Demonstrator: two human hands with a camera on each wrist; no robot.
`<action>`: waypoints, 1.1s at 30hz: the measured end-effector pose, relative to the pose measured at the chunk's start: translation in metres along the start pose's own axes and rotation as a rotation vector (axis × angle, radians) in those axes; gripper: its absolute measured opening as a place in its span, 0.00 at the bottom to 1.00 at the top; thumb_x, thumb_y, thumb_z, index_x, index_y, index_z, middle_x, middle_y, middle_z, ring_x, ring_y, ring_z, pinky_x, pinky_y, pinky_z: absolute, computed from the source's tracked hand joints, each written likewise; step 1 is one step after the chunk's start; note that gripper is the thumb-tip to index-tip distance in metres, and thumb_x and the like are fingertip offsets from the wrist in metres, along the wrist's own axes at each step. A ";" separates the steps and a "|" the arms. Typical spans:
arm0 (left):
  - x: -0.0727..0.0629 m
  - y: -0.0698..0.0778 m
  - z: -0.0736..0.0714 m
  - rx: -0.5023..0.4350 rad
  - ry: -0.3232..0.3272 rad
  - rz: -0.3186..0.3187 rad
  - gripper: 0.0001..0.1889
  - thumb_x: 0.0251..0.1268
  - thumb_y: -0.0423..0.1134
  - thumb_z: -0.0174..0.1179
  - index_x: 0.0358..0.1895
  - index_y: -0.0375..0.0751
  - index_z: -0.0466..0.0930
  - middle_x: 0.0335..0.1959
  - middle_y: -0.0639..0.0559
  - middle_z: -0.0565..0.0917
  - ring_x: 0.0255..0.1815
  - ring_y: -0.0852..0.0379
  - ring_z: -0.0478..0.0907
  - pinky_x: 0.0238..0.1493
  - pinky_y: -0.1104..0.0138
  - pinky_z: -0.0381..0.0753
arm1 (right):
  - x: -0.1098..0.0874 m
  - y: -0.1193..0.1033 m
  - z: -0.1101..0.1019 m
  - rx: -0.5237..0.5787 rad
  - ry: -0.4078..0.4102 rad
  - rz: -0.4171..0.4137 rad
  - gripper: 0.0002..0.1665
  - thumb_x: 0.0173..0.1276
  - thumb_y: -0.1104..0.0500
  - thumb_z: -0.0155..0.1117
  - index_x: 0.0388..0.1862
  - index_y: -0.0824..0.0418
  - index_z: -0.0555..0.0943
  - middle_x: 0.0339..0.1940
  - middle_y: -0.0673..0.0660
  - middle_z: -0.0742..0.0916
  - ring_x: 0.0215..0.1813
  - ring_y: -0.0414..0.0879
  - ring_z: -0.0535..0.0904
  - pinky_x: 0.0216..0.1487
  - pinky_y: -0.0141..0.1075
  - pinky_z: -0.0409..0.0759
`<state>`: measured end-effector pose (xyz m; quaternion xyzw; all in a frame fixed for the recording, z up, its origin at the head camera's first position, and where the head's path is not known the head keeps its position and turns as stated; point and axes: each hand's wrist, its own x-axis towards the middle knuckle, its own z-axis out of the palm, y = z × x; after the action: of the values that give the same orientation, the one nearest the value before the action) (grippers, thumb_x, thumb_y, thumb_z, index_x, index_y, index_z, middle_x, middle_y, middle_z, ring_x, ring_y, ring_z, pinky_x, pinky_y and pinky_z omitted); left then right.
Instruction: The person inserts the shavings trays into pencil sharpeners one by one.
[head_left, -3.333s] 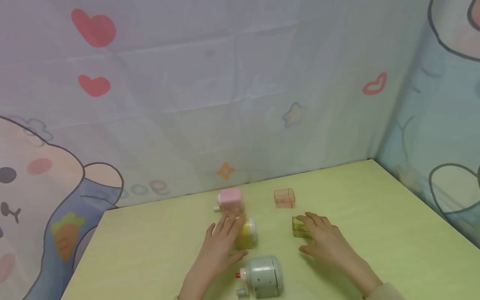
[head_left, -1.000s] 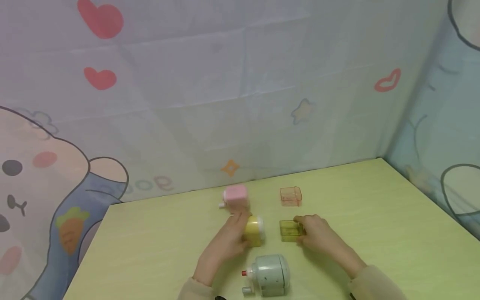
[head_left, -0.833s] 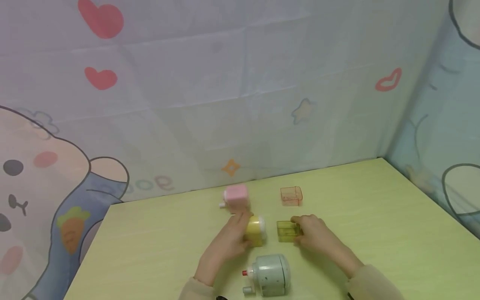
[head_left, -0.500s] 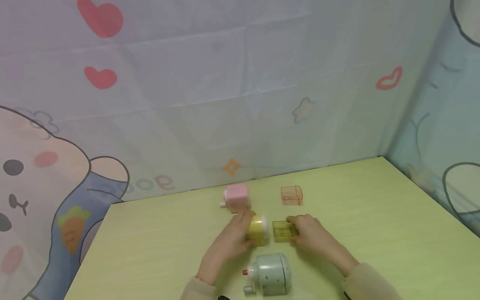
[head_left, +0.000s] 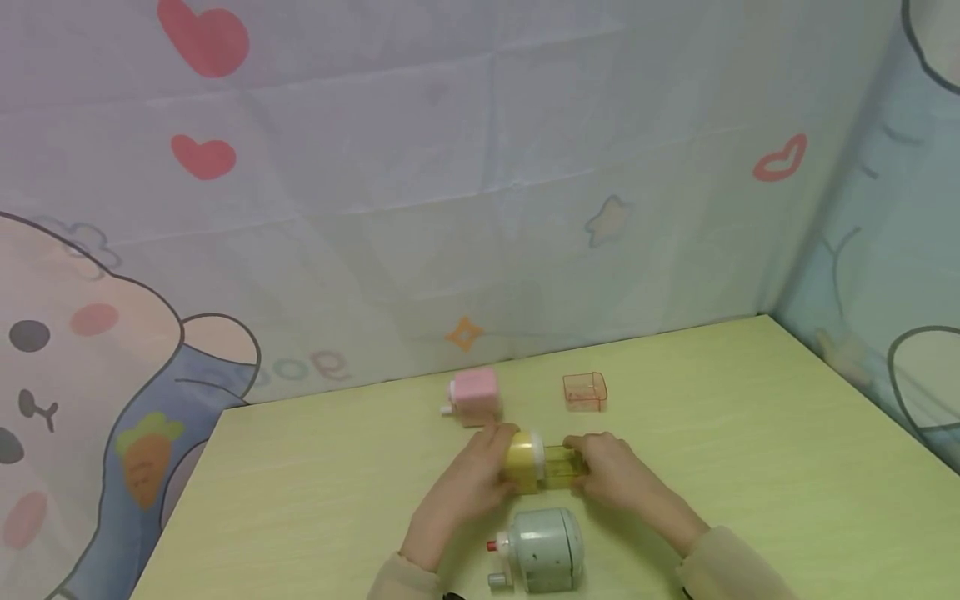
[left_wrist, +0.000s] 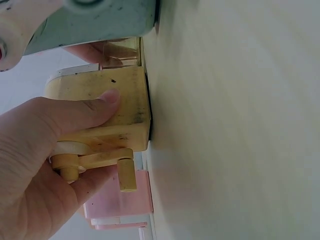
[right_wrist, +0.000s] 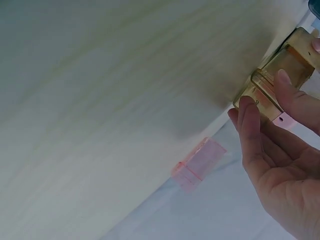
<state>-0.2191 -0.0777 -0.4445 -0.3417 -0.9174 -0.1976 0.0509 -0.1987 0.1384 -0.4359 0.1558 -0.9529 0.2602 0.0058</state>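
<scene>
While your left hand grips the yellow sharpener, push the drawer, pinched in your right hand, squarely into the sharpener's white end.

yellow sharpener: smooth smudged plastic | yellow drawer: clear glossy plastic | backdrop: creased cloth

Screened-off nook, cartoon-printed cloth hangings, red hearts, yellow-green tabletop
</scene>
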 end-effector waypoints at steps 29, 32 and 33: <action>0.002 0.002 0.002 0.008 0.018 0.025 0.36 0.49 0.35 0.72 0.63 0.38 0.65 0.51 0.46 0.77 0.52 0.53 0.76 0.58 0.64 0.78 | 0.006 -0.002 0.005 0.048 -0.006 -0.103 0.17 0.46 0.70 0.73 0.37 0.66 0.80 0.24 0.53 0.82 0.25 0.39 0.70 0.25 0.28 0.70; 0.002 0.003 0.002 0.005 0.019 0.024 0.36 0.48 0.34 0.72 0.63 0.38 0.65 0.51 0.46 0.77 0.52 0.53 0.76 0.58 0.63 0.78 | 0.007 -0.002 0.006 0.055 -0.013 -0.106 0.16 0.46 0.70 0.73 0.36 0.65 0.80 0.23 0.53 0.82 0.24 0.39 0.70 0.24 0.27 0.70; 0.002 0.003 0.002 0.005 0.019 0.023 0.36 0.48 0.34 0.72 0.63 0.38 0.65 0.51 0.46 0.77 0.52 0.53 0.76 0.58 0.63 0.78 | 0.007 -0.002 0.006 0.056 -0.015 -0.106 0.16 0.46 0.70 0.73 0.35 0.65 0.80 0.23 0.53 0.81 0.24 0.39 0.70 0.24 0.27 0.70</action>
<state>-0.2190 -0.0738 -0.4451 -0.3501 -0.9134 -0.1981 0.0627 -0.2045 0.1317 -0.4391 0.2081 -0.9356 0.2850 0.0080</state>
